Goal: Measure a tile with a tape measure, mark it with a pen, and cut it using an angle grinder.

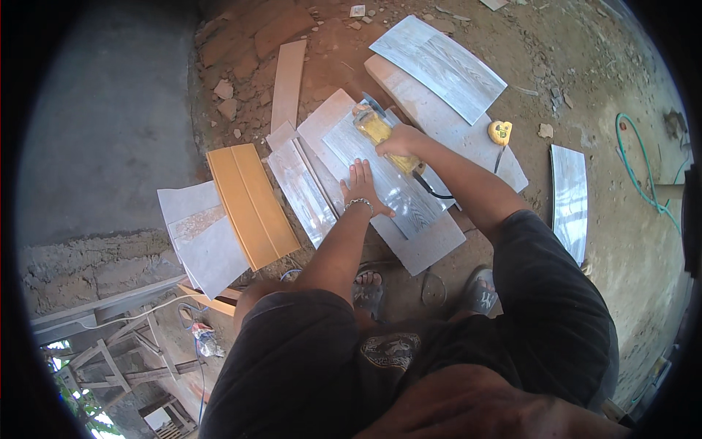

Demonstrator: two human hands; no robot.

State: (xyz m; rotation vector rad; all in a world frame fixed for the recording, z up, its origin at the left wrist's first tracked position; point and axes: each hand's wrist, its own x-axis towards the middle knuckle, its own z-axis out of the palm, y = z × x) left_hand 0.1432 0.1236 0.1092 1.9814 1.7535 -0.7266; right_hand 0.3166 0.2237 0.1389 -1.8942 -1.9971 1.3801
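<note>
My right hand (399, 141) is wrapped round the body of a yellow angle grinder (376, 129). The grinder's disc (374, 103) is at the far end of a grey wood-grain tile (418, 208); whether it touches the tile I cannot tell. A black cord (431, 192) trails from the back of the tool. My left hand (359, 189) lies flat on the same tile with its fingers spread, a bracelet at the wrist. Beneath this tile sits a larger pale tile (415, 252). Close by on the left lies a narrower glossy tile (301, 192).
A pale slab (504, 170) on the right carries another wood-grain tile (441, 66) and a yellow tape measure (500, 132). Orange-brown panels (252, 205) lie over pale sheets (194, 252) at left. One tile (569, 197) and a green hose (642, 175) are farther right.
</note>
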